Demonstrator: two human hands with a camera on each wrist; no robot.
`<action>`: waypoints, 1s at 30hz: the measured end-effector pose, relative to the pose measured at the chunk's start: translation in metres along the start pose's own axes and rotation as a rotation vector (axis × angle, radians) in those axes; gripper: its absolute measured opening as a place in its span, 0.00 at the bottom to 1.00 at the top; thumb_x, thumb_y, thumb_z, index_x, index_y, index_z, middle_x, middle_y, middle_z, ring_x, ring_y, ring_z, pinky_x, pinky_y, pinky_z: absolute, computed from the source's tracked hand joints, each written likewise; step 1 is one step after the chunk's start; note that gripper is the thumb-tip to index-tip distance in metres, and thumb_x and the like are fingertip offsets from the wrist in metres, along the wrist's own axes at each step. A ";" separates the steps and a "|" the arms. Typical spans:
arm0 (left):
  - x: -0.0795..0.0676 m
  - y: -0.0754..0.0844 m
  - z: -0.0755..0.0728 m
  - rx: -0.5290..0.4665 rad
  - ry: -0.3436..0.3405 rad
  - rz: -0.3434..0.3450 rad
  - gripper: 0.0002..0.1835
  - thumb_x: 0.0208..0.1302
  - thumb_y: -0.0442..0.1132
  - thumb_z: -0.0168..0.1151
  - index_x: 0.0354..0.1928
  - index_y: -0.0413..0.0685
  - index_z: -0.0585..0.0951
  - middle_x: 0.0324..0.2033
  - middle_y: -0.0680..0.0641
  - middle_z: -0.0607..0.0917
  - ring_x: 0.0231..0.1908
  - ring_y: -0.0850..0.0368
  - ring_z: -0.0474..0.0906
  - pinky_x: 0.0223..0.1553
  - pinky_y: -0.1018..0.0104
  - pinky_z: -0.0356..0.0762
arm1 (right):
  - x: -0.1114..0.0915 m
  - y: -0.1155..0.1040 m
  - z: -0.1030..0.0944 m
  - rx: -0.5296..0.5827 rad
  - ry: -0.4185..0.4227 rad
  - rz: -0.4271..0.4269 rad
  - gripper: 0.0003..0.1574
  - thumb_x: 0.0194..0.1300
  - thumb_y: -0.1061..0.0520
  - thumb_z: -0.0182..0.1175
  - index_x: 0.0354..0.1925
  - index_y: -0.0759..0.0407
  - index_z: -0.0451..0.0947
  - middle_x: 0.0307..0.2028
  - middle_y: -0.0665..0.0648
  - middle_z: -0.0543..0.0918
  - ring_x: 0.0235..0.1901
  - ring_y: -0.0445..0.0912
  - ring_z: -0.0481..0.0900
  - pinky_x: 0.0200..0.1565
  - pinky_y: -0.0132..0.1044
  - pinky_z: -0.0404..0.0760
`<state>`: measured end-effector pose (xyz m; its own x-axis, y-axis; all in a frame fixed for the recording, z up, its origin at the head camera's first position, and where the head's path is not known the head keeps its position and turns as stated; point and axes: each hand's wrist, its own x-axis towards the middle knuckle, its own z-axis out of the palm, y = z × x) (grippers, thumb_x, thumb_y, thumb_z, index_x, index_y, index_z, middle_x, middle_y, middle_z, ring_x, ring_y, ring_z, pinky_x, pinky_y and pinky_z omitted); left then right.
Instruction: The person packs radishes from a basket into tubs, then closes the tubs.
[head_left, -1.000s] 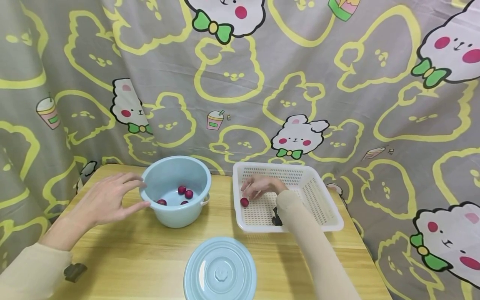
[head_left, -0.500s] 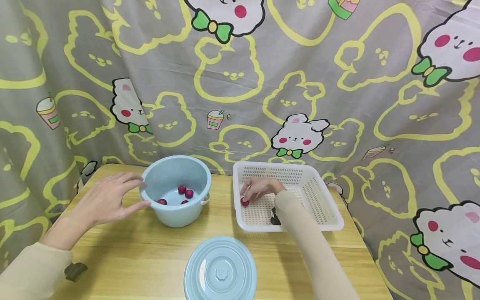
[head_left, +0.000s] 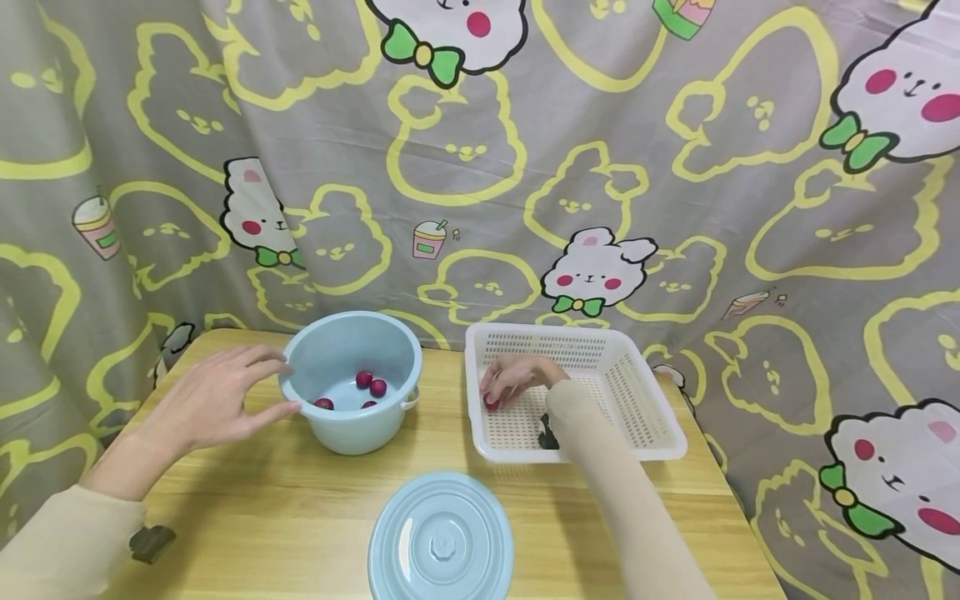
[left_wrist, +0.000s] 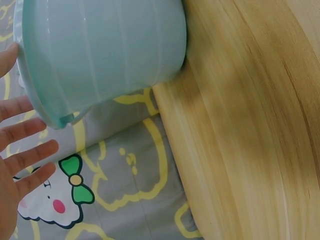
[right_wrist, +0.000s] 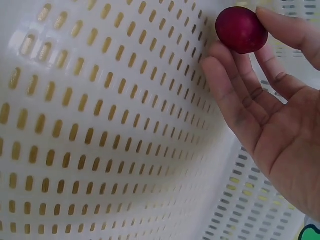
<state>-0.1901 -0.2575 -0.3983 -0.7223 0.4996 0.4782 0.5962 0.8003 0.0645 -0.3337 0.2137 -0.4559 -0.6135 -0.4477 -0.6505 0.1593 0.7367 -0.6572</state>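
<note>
Inside the white basket [head_left: 660, 454], my right hand [head_left: 521, 375] pinches a dark red plum [right_wrist: 242, 30] between thumb and fingers, near the basket's left end. In the head view that plum is mostly covered by the fingers. My left hand [head_left: 213, 400] is at the left rim of the light blue bucket [head_left: 356, 433], its fingers spread and loosely extended; the thumb [left_wrist: 7, 59] lies by the rim in the left wrist view. Several plums [head_left: 378, 388] lie on the bucket's floor, one of them partly hidden by the near wall.
A round light blue lid [head_left: 441, 542] with a small knob lies on the wooden table [head_left: 262, 517], in front of the bucket and basket. Behind the table hangs a grey patterned curtain [head_left: 465, 225]. The bucket has a small handle lug [head_left: 410, 402] on its right side.
My right fingers have come down over the plum in the basket and now pinch it; before, it lay visible beside the fingertips. My left hand and the bucket have stayed in place.
</note>
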 end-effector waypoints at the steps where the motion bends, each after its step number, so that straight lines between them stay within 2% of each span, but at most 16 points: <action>1: 0.000 0.000 0.000 0.000 -0.002 -0.002 0.26 0.53 0.60 0.79 0.46 0.50 0.89 0.48 0.44 0.90 0.46 0.41 0.88 0.45 0.40 0.87 | -0.001 0.000 -0.001 0.004 0.004 -0.002 0.18 0.64 0.64 0.69 0.52 0.61 0.80 0.41 0.56 0.90 0.38 0.46 0.88 0.51 0.44 0.92; 12: 0.000 0.002 -0.001 -0.002 -0.020 -0.018 0.26 0.54 0.59 0.79 0.46 0.50 0.89 0.49 0.44 0.90 0.47 0.41 0.88 0.46 0.39 0.87 | -0.019 0.002 -0.016 0.041 0.073 -0.037 0.23 0.64 0.62 0.69 0.56 0.63 0.80 0.47 0.60 0.91 0.46 0.49 0.91 0.53 0.46 0.92; 18: 0.000 0.002 -0.002 -0.005 -0.017 -0.009 0.25 0.54 0.59 0.79 0.46 0.50 0.89 0.49 0.44 0.90 0.47 0.41 0.88 0.46 0.39 0.87 | -0.030 0.002 -0.022 0.047 0.090 -0.074 0.23 0.64 0.62 0.67 0.57 0.65 0.81 0.48 0.60 0.91 0.47 0.51 0.90 0.56 0.49 0.91; 27: 0.000 0.002 -0.001 -0.005 -0.018 -0.007 0.25 0.55 0.59 0.78 0.46 0.49 0.89 0.48 0.44 0.90 0.46 0.40 0.88 0.45 0.38 0.86 | -0.043 0.005 -0.028 0.108 0.138 -0.167 0.28 0.66 0.63 0.65 0.63 0.73 0.77 0.48 0.62 0.91 0.49 0.54 0.91 0.60 0.54 0.88; 30: 0.000 0.002 -0.001 -0.004 -0.015 -0.003 0.25 0.55 0.60 0.78 0.46 0.49 0.89 0.48 0.43 0.90 0.46 0.40 0.88 0.44 0.38 0.86 | -0.045 0.004 -0.029 0.131 0.148 -0.184 0.27 0.67 0.64 0.65 0.63 0.73 0.77 0.48 0.61 0.91 0.47 0.51 0.91 0.59 0.53 0.89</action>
<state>-0.1892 -0.2563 -0.3971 -0.7291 0.5023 0.4650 0.5957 0.8002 0.0697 -0.3280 0.2519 -0.4181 -0.7465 -0.4819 -0.4588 0.1276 0.5731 -0.8095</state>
